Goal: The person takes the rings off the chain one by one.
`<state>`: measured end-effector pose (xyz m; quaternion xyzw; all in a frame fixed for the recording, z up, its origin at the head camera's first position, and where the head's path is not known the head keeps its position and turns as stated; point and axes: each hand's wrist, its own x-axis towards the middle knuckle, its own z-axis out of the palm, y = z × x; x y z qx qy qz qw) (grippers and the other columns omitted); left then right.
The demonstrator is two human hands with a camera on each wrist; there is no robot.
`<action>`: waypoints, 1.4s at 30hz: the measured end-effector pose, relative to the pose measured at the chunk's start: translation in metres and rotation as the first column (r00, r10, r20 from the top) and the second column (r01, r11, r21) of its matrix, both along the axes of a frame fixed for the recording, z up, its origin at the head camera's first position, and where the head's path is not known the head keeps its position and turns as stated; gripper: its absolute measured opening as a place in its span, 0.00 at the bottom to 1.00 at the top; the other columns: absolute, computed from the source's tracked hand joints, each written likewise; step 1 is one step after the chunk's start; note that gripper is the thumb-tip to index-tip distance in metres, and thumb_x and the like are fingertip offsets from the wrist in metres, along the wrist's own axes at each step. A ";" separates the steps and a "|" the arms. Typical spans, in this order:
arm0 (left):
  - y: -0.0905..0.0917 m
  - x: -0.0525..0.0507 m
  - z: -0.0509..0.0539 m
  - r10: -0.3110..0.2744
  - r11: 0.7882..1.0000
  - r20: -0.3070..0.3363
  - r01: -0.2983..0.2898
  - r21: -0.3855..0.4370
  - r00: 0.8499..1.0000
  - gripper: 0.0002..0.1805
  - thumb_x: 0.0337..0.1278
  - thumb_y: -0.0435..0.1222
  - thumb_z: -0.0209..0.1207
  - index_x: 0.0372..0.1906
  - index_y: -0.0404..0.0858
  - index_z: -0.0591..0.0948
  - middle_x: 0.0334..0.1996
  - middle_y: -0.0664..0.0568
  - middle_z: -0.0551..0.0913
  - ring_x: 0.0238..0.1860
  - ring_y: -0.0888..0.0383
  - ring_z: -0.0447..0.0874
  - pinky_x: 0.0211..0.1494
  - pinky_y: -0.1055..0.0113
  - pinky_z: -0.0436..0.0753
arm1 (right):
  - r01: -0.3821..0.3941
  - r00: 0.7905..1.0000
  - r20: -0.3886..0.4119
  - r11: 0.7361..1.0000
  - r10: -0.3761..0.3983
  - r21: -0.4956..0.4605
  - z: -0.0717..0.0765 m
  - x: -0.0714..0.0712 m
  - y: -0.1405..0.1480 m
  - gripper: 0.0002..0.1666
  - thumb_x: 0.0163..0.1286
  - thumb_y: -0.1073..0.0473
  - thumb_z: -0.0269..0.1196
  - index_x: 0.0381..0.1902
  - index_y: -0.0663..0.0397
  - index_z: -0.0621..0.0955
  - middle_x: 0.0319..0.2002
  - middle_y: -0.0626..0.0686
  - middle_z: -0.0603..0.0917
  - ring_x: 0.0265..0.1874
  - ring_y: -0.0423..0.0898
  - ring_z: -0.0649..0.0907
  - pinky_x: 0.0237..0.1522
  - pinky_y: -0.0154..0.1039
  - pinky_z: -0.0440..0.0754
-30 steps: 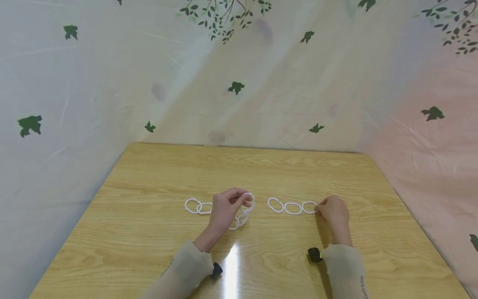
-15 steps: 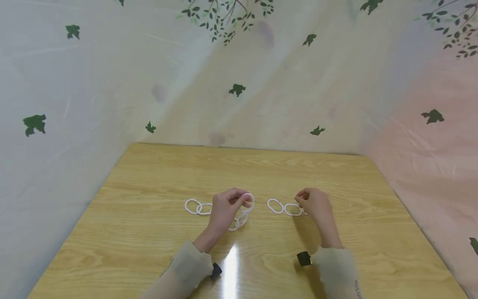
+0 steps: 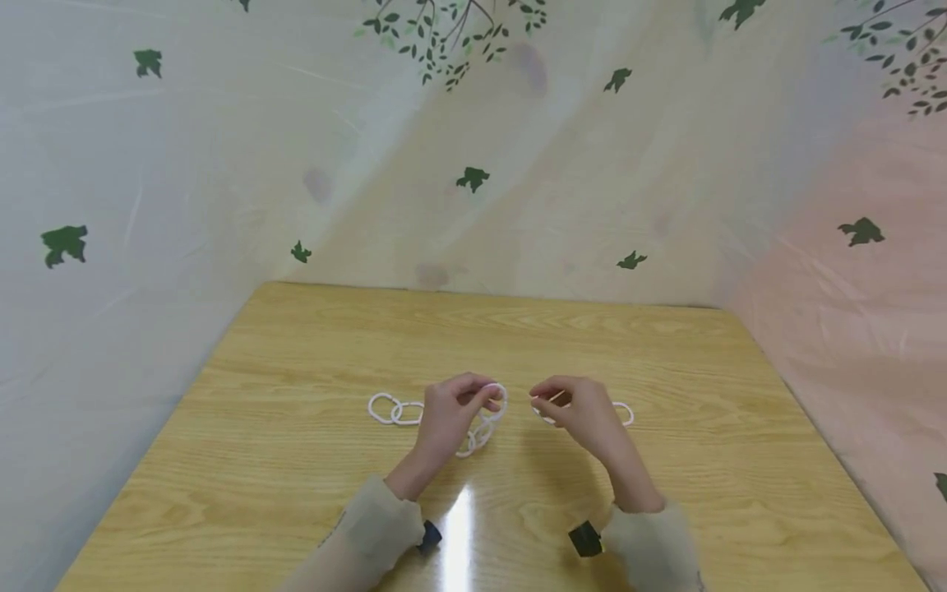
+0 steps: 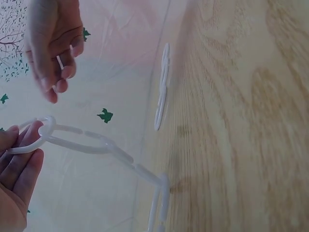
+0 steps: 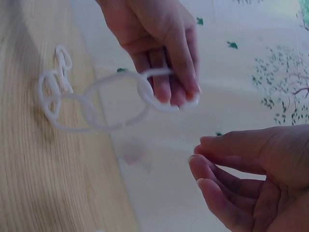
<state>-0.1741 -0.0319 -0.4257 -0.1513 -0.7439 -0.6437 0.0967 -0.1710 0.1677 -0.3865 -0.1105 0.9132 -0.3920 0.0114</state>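
Observation:
My left hand [image 3: 447,415] pinches the end link of a white plastic link chain [image 4: 75,145] between thumb and fingers. From that held link the chain runs down to the table, and its far links [image 3: 397,412] lie flat to the left, partly hidden behind my left hand. My right hand [image 3: 584,411] hovers across from the held link, a small gap apart. In the right wrist view its thumb and fingers are loosely bent with nothing visible between them. Behind and below it, loose white links [image 3: 632,414] lie on the table, partly covered by the hand.
The wooden table [image 3: 296,345] reaches back to a pale cloth backdrop [image 3: 547,222] printed with leaves and branches. Dark wrist cameras [image 3: 586,538] sit by both sleeves. A bright light reflection [image 3: 459,526] shows on the near tabletop.
My right hand has left the rightmost loose link and moved left over the row, close to my left hand. The left hand keeps its hold on the chain and has stayed nearly still.

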 end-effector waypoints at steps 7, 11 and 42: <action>0.002 0.001 -0.002 -0.016 0.999 -0.088 0.013 -0.030 0.996 0.06 0.59 0.31 0.62 0.35 0.31 0.86 0.30 0.41 0.89 0.26 0.49 0.89 0.32 0.54 0.88 | -0.023 0.983 -0.181 0.999 0.028 0.029 0.003 0.013 -0.020 0.06 0.61 0.61 0.69 0.37 0.55 0.87 0.34 0.51 0.89 0.34 0.46 0.87 0.34 0.36 0.87; 0.003 0.002 -0.003 -0.028 0.999 -0.119 0.023 -0.041 0.993 0.06 0.58 0.31 0.62 0.34 0.31 0.86 0.30 0.41 0.89 0.27 0.49 0.89 0.32 0.53 0.88 | -0.004 0.970 -0.241 0.999 0.013 0.040 0.004 0.016 -0.026 0.05 0.60 0.62 0.70 0.35 0.54 0.87 0.32 0.50 0.89 0.33 0.45 0.87 0.38 0.41 0.87; 0.004 0.000 -0.012 -0.201 0.977 0.133 0.209 -0.049 0.970 0.12 0.54 0.35 0.67 0.42 0.33 0.85 0.41 0.41 0.88 0.43 0.50 0.89 0.47 0.72 0.86 | 0.105 0.978 -0.159 0.977 -0.135 -0.187 0.016 0.019 -0.019 0.05 0.59 0.67 0.69 0.34 0.62 0.85 0.31 0.58 0.88 0.31 0.48 0.87 0.23 0.27 0.84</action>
